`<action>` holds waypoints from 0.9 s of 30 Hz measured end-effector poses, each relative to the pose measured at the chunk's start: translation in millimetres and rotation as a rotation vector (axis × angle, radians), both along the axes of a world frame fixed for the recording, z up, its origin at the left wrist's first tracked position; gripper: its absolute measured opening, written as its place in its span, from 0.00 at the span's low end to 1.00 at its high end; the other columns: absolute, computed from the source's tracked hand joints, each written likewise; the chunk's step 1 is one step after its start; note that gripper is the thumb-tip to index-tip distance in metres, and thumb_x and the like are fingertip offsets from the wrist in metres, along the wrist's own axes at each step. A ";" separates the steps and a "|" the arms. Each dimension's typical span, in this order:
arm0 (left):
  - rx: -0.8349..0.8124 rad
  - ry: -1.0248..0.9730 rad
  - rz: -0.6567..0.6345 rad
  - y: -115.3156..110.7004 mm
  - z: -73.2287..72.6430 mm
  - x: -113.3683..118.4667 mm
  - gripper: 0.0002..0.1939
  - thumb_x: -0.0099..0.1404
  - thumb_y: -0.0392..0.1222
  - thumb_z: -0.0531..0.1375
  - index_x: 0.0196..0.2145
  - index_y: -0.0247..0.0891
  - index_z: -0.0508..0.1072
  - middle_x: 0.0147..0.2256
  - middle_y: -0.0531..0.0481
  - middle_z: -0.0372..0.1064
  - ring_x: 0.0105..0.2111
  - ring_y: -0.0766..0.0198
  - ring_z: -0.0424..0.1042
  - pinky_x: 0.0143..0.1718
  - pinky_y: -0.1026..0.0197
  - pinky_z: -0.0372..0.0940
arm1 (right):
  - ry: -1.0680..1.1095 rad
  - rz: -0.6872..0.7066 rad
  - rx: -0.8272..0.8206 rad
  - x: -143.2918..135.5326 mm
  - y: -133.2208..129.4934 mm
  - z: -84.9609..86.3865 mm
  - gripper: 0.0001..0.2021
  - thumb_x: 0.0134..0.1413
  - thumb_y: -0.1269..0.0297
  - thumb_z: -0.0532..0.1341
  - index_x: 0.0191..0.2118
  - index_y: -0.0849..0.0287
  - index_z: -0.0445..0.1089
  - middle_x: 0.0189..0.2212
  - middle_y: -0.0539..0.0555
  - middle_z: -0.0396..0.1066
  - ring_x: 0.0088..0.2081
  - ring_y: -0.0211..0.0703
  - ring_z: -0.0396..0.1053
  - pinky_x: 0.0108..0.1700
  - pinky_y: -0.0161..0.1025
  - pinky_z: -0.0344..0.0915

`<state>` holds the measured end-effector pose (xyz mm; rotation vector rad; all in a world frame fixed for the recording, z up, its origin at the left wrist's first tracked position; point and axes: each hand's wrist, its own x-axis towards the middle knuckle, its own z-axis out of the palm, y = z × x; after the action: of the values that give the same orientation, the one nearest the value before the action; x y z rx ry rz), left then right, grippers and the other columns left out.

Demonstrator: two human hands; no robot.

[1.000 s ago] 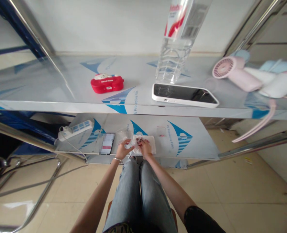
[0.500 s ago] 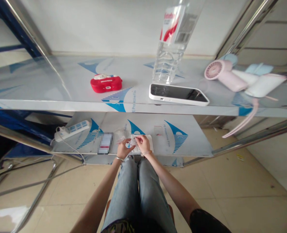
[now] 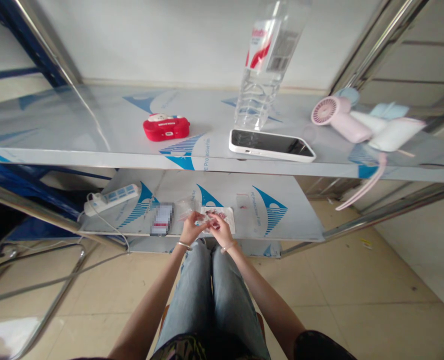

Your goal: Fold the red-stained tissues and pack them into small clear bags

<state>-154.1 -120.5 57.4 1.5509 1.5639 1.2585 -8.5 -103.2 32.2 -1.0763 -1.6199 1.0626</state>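
Note:
Above the lower shelf, my left hand point(image 3: 192, 229) has its fingers closed at the left edge of a white tray point(image 3: 230, 216). What it pinches is too small to name. Just to the right, my right hand point(image 3: 219, 229) also has its fingertips pressed together, close to the left fingertips, on something I cannot make out. Small dark reddish pieces lie on the tray, partly hidden by the right hand. A clear plastic bag point(image 3: 187, 206) lies behind the left hand. Farther right is a small flat clear packet point(image 3: 243, 201) with a reddish bit in it.
The lower shelf also bears a phone point(image 3: 162, 219) and a power strip point(image 3: 112, 198). On the upper shelf point(image 3: 131, 159) are a red case point(image 3: 166, 128), a bottle point(image 3: 261, 75), a white-cased phone point(image 3: 270, 144) and handheld fans point(image 3: 342, 117).
My right hand has shifted slightly down and left, its fingers nearer the left fingertips. More of the reddish pieces on the tray now shows. The view has moved slightly.

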 end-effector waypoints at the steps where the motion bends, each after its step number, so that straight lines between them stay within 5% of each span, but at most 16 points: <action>1: -0.018 -0.062 -0.031 -1.3 3.6 2.2 0.21 0.49 0.52 0.67 0.33 0.35 0.67 0.31 0.49 0.71 0.32 0.63 0.71 0.35 0.62 0.65 | 0.029 -0.004 -0.035 0.3 -0.1 1.4 0.14 0.47 0.66 0.59 0.43 0.61 0.70 0.39 0.59 0.73 0.37 0.45 0.72 0.38 0.40 0.69; 7: -0.154 -0.422 -0.175 -5.8 12.2 0.9 0.20 0.50 0.55 0.65 0.30 0.34 0.68 0.27 0.48 0.72 0.28 0.62 0.73 0.32 0.61 0.67 | 0.251 0.091 -0.232 13.5 -5.4 14.6 0.14 0.46 0.55 0.63 0.35 0.60 0.72 0.34 0.56 0.75 0.35 0.45 0.73 0.33 0.38 0.70; 27: -0.211 -0.426 -0.210 -9.6 38.3 -5.5 0.21 0.47 0.56 0.66 0.29 0.34 0.75 0.28 0.47 0.75 0.30 0.61 0.73 0.35 0.59 0.67 | 0.212 0.005 -0.207 45.7 -10.6 58.2 0.16 0.45 0.52 0.64 0.34 0.60 0.74 0.30 0.55 0.74 0.27 0.40 0.71 0.26 0.34 0.66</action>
<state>-159.5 -130.1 95.8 1.1849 1.1855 1.1699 37.2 -113.9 90.4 -1.0534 -1.3669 1.3238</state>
